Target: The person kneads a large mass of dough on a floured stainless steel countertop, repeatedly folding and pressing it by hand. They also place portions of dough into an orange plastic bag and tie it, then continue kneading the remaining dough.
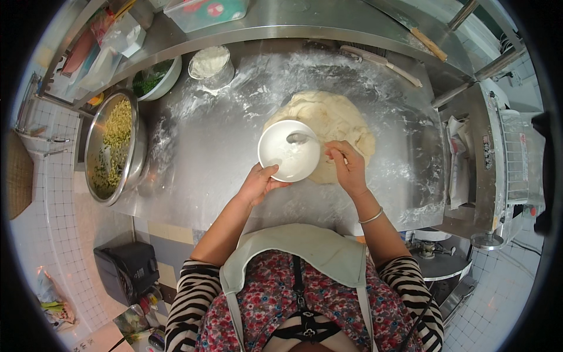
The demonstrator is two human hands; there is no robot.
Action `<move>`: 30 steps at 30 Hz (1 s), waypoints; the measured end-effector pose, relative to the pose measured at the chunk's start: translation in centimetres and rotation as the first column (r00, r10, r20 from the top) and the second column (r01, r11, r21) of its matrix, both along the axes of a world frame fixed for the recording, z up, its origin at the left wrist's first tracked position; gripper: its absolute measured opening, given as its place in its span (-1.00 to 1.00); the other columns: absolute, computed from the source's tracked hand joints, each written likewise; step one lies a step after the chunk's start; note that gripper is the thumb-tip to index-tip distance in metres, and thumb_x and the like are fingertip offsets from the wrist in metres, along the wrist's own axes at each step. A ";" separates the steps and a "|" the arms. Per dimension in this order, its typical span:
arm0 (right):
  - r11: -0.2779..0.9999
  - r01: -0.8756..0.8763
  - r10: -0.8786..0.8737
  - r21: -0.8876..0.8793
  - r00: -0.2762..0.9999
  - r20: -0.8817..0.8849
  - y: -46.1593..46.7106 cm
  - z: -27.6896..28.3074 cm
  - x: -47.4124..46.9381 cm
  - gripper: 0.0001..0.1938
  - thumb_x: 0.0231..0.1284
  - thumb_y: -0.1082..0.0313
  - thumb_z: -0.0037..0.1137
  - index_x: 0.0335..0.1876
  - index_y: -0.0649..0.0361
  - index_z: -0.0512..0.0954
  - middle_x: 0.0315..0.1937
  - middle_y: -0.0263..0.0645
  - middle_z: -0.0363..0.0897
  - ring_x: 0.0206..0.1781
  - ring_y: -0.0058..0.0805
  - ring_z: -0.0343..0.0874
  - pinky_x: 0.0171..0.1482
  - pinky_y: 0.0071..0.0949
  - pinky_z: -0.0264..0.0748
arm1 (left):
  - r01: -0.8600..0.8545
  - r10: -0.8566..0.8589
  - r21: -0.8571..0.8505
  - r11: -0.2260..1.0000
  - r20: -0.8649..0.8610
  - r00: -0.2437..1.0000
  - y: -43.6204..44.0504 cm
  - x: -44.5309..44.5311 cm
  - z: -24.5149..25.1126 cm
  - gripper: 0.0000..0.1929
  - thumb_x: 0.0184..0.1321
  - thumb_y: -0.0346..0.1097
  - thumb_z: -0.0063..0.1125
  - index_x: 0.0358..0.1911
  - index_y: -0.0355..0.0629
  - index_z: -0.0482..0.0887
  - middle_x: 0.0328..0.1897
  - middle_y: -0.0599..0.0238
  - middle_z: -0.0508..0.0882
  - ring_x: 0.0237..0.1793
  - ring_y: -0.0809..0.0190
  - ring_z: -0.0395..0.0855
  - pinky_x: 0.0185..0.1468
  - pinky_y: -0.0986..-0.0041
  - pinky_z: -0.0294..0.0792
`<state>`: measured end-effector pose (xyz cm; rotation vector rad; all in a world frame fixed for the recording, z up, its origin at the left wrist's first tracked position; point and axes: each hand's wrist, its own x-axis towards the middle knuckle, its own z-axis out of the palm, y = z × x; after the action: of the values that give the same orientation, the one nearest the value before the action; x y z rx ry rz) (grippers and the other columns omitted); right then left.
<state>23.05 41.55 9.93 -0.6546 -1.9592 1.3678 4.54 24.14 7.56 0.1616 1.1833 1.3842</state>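
My left hand grips a white bowl by its near left edge, thumb on the rim. In the bowl lies the head of a spoon, with some whitish content whose nature I cannot tell. My right hand is at the bowl's right side, its fingers pinched at the spoon's handle, which is hard to make out. Beneath and behind the bowl, a large flattened mass of dough rests on the floured steel worktable.
A steel basin of chopped filling stands at the left, near a white bowl of chopped greens and a container of flour. A rolling pin lies at the back right. A steel shelf spans the far side, with a wooden-handled tool on it.
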 end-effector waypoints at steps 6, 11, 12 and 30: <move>0.991 0.063 -0.075 -0.117 0.992 -0.098 0.1 -0.7 0.2 -0.83 0.46 0.43 -0.01 0.00 0.26 0.59 -0.24 -0.30 0.64 -0.24 -0.57 0.63 -0.15 -0.58 0.57 | 0.002 -0.002 0.009 1.000 -0.029 1.000 -0.3 0.3 -0.1 -0.46 0.43 -0.32 -0.05 0.33 -0.57 0.19 0.25 -0.22 0.52 0.13 -0.05 0.66 0.14 0.17 0.63; 0.968 0.084 -0.105 -0.236 0.991 -0.078 -0.2 -2.0 0.7 -0.82 0.49 0.39 -0.02 0.01 0.24 0.59 -0.29 -0.34 0.63 -0.29 -0.66 0.57 -0.20 -0.63 0.53 | -0.008 0.008 -0.003 1.000 -0.066 0.998 -0.1 0.5 0.3 -0.46 0.43 -0.31 -0.06 0.34 -0.55 0.19 0.24 -0.21 0.53 0.12 -0.04 0.66 0.13 0.19 0.64; 0.966 0.090 -0.109 -0.241 0.992 -0.069 -0.3 -2.1 0.6 -0.83 0.49 0.39 -0.01 0.01 0.24 0.59 -0.31 -0.34 0.63 -0.30 -0.67 0.56 -0.20 -0.64 0.52 | -0.011 0.010 -0.014 1.000 -0.077 0.997 0.0 0.4 0.4 -0.46 0.43 -0.31 -0.06 0.34 -0.55 0.19 0.23 -0.20 0.53 0.11 -0.04 0.67 0.12 0.20 0.64; 0.891 0.092 -0.074 -0.445 0.996 0.057 -0.3 -2.5 0.5 -0.83 0.49 0.35 -0.03 -0.08 0.21 0.59 -0.41 -0.38 0.58 -0.39 -0.72 0.45 -0.30 -0.68 0.40 | -0.004 -0.006 -0.063 0.998 -0.156 0.988 0.3 0.5 0.4 -0.47 0.43 -0.30 -0.11 0.36 -0.50 0.18 0.25 -0.17 0.51 0.11 0.01 0.67 0.07 0.27 0.66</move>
<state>23.59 41.26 7.43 -0.9708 -1.6261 1.7828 5.01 24.40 7.93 0.2292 1.3554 1.3501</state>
